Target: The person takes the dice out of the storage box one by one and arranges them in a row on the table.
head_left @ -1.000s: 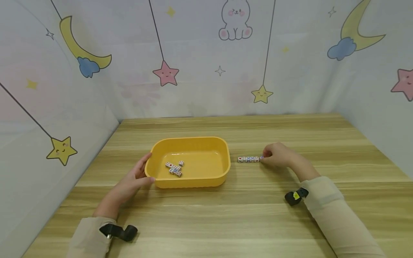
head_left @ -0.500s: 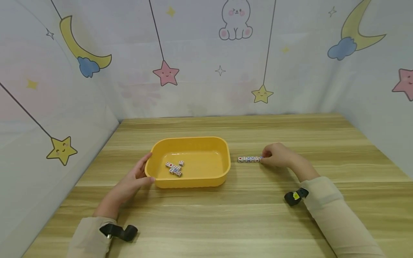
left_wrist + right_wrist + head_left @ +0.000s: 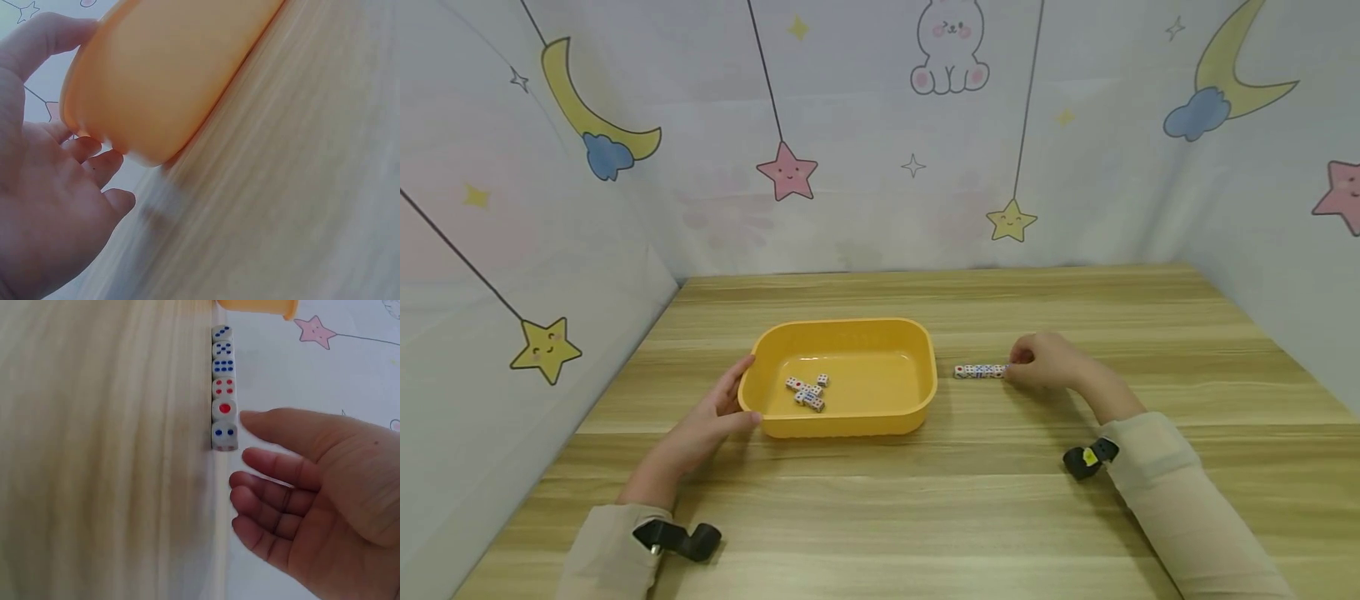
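Observation:
My left hand (image 3: 696, 433) grips the left end of a yellow tub (image 3: 850, 426), thumb at the front rim and fingers along the outer wall. In the left wrist view the fingertips (image 3: 107, 164) meet the tub's side. Several dice (image 3: 805, 392) lie inside the tub toward its left. To the tub's right, a straight row of dice (image 3: 979, 372) rests on the table. My right hand (image 3: 1045, 361) is at the row's right end. In the right wrist view its thumb and bent forefinger are right beside the end die (image 3: 225, 435), which shows two blue dots.
The wood-grain table (image 3: 880, 517) reaches back to a white cloth backdrop (image 3: 865, 217) printed with stars and moons. Cloth also rises at both sides. A black camera mount sits on each wrist, the left one (image 3: 677, 540) low above the table.
The end die, slightly apart from the row a second ago, now sits against it. My right hand moved very little; my left hand and the tub stay in place.

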Motion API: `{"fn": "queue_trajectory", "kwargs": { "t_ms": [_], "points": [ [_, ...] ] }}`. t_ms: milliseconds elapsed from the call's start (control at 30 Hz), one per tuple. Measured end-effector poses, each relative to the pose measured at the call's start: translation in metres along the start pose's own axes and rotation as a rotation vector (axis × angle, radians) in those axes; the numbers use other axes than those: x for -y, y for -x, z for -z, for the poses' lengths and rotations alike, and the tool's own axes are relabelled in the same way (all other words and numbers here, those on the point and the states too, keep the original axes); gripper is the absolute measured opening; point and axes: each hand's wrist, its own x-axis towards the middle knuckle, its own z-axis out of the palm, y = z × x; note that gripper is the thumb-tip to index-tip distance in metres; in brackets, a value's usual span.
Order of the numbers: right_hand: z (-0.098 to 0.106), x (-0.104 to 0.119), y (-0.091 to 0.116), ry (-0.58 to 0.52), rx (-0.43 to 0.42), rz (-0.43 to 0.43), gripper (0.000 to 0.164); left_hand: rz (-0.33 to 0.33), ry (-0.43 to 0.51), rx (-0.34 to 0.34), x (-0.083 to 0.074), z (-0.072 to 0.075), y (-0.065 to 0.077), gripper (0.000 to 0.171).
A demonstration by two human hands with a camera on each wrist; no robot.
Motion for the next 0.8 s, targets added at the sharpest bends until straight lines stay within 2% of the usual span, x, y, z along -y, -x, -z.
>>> {"fn": "queue_trajectory", "kwargs": {
  "t_ms": [167, 433, 800],
  "points": [
    [0.008, 0.002, 0.001, -0.008, -0.056, 0.013, 0.019, -0.003, -0.003, -0.002, 0.0, 0.0, 0.0, 0.087],
    [0.016, 0.013, 0.001, -0.077, -0.066, 0.034, 0.023, -0.015, -0.001, -0.001, 0.001, 0.0, -0.001, 0.087],
    [0.019, 0.05, -0.008, -0.137, -0.042, 0.136, 0.022, 0.0, -0.005, -0.005, 0.002, 0.0, -0.001, 0.087]
  ]
}}
